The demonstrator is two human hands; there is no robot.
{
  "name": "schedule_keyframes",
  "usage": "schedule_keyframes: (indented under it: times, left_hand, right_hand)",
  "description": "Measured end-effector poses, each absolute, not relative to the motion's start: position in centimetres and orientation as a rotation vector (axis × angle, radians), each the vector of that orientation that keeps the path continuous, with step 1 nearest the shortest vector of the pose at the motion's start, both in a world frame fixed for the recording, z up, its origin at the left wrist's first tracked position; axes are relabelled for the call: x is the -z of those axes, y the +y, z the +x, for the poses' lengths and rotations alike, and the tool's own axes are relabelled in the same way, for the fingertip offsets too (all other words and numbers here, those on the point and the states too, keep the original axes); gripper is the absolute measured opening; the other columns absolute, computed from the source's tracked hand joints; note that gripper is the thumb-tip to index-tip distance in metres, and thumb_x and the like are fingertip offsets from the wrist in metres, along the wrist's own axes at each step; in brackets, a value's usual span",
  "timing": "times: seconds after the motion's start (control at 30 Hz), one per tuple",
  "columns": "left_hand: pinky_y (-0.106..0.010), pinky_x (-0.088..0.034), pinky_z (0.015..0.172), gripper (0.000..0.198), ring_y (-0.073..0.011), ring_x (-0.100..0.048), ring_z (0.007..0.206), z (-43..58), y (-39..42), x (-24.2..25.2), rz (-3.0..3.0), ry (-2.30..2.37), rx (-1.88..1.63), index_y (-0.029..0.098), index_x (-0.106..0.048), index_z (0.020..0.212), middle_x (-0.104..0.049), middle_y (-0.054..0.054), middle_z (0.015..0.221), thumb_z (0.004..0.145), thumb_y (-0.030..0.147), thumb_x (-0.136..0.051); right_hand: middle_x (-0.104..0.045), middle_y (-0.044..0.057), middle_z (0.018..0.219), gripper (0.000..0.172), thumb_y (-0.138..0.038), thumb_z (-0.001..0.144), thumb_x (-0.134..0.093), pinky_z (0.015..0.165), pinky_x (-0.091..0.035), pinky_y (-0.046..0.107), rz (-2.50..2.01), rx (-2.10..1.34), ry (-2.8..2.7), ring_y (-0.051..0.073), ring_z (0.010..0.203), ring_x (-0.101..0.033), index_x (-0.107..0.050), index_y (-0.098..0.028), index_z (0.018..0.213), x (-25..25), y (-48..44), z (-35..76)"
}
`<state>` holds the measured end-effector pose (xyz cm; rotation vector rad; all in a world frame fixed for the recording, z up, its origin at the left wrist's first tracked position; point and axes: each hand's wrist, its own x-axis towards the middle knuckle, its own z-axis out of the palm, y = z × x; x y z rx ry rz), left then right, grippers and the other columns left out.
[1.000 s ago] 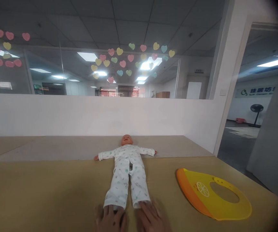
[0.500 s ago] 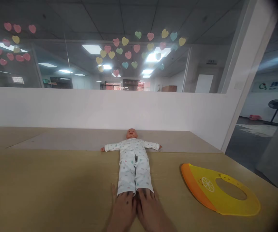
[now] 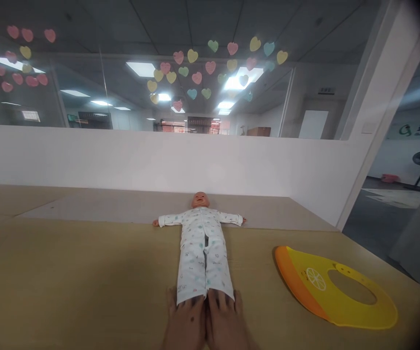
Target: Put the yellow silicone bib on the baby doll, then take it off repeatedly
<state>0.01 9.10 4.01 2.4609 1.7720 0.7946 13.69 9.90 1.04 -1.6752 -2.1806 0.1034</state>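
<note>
Along the middle of the bench (image 3: 85, 272), a doll (image 3: 201, 226) lies on its back, head toward the far edge, arms spread wide and legs pointing toward the person. Its white patterned trousers (image 3: 191, 270) end right at the person's grip: the left hand (image 3: 187, 325) is at one cuff and the right hand (image 3: 227, 325) at the other, close side by side, backs upward, fingertips against the hems. Whether either grip pinches the cloth, one cannot tell, since the fingertips are partly hidden. Beyond the doll's head, the far edge meets a white wall (image 3: 140, 155). Leftward, bench surface spreads broadly; rightward, a narrower stretch separates the doll from a yellow-and-orange bib (image 3: 322, 291), which lies flat near the slanting right edge, well apart from both hands.
</note>
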Motion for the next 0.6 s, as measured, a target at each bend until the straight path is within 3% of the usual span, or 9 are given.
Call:
schedule_keyframes:
  times: [0.37, 0.6]
  left_hand:
    - [-0.05, -0.011, 0.114, 0.038, -0.0193, -0.063, 0.1, -0.4, 9.1, -3.4, 2.493, 1.721, -0.741, 0.035, -0.063, 0.113, -0.071, 0.002, 0.105, 0.085, 0.016, -0.045]
    - [-0.054, -0.035, 0.103, 0.048, -0.0274, -0.063, 0.102, -2.3, 9.7, -1.3, 2.642, 1.661, -0.583, 0.031, -0.055, 0.129, -0.065, -0.007, 0.12, 0.081, 0.027, -0.051]
  right_hand:
    - [-0.05, 0.007, 0.135, 0.047, -0.028, 0.088, -0.037, 0.104, -0.031, 0.059, -1.665, -0.119, -2.258, 0.035, 0.121, -0.047, -0.052, -0.023, 0.132, -2.4, 9.2, 13.3]
    - [-0.045, 0.003, 0.137, 0.049, -0.043, 0.088, -0.042, 0.102, -0.028, 0.069, -1.7, -0.121, -2.28, 0.042, 0.124, -0.042, -0.048, -0.029, 0.135, 2.7, 10.8, 13.6]
